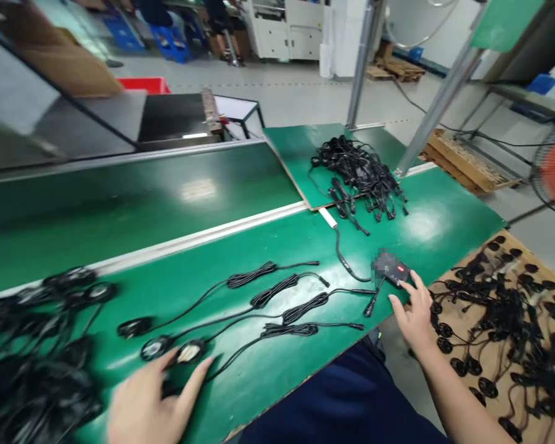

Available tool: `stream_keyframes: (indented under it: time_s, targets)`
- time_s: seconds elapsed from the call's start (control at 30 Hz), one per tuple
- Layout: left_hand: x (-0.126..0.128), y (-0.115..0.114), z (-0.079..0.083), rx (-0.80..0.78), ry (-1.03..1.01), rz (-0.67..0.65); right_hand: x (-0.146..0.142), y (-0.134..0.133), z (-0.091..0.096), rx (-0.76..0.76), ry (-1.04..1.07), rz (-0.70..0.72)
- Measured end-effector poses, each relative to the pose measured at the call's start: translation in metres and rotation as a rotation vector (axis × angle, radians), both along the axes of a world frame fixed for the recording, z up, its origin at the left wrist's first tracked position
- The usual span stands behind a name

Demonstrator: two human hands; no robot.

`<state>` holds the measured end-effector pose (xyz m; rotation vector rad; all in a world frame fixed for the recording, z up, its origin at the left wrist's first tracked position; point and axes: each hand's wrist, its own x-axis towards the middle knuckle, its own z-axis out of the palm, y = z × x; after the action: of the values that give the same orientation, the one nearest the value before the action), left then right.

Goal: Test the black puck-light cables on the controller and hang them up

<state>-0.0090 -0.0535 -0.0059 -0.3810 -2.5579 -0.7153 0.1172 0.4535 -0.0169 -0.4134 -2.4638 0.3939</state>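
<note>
Back from front edge of smooth green worktop [266, 377], with left hand [143, 401] and right hand [415, 311] both spread, best to take pale-faced round black disc [190, 351], probably light and stiff, by rim.

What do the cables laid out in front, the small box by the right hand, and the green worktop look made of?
Cables: probably rubbery plastic sheathing, black with a soft sheen, bent into folded bundles.
Small box by the right hand: likely hard, dark plastic, flat-faced, though part is pixelated.
Green worktop: smooth, semi-gloss, with bright reflections; perhaps laminate or a rubber mat.
</note>
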Motion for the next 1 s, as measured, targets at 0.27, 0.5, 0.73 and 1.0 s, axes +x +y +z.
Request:
stream_keyframes:
  time_s: [0.27, 0.5, 0.73, 1.0]
  targets:
    - [0.011, 0.012, 0.008, -0.043, -0.08, 0.089, -0.005, 0.018, -0.005, 0.05, -0.001, 0.052]
    - [0.014, 0.013, 0.003, 0.015, -0.124, 0.14, -0.007, 0.015, -0.006, 0.044, -0.02, 0.058]
    - [0.014, 0.014, 0.006, 0.024, -0.113, 0.14, -0.007, 0.015, -0.008, 0.047, -0.01, 0.029]
    - [0.013, 0.013, 0.006, 0.003, -0.084, 0.14, -0.008, 0.019, -0.017, 0.083, 0.023, 0.017]
